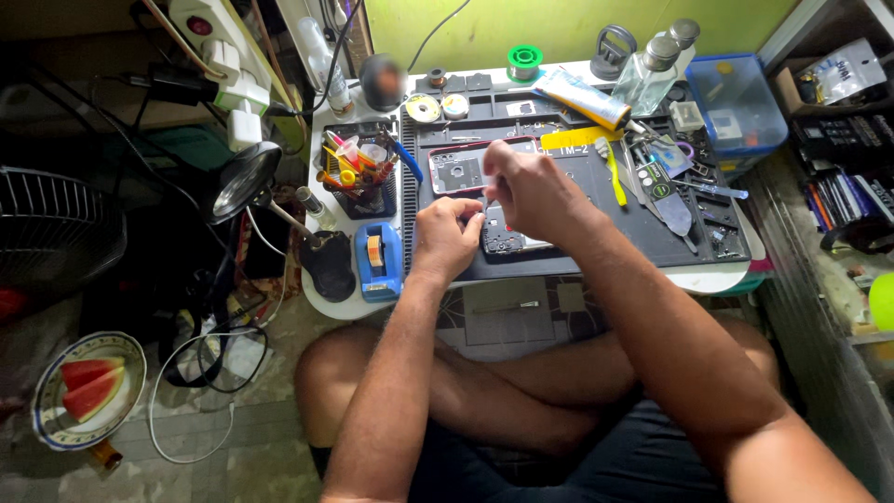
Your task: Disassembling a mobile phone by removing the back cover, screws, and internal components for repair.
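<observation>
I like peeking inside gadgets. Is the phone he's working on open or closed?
Open. The phone under both hands shows bare inner parts, and its red-edged back cover lies apart.

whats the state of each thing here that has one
opened phone: lying flat on the mat, back off
red back cover: detached, lying beside it
left hand: resting on the phone
right hand: pinching over the phone
desk lamp: looks unlit
watermelon: sliced, on a plate

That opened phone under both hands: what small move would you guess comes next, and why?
Probably a small lift or peel with the right hand. Its fingertips pinch at the top edge of the opened phone, while the left hand steadies it on the dark work mat. What they grip is too small to tell.
</observation>
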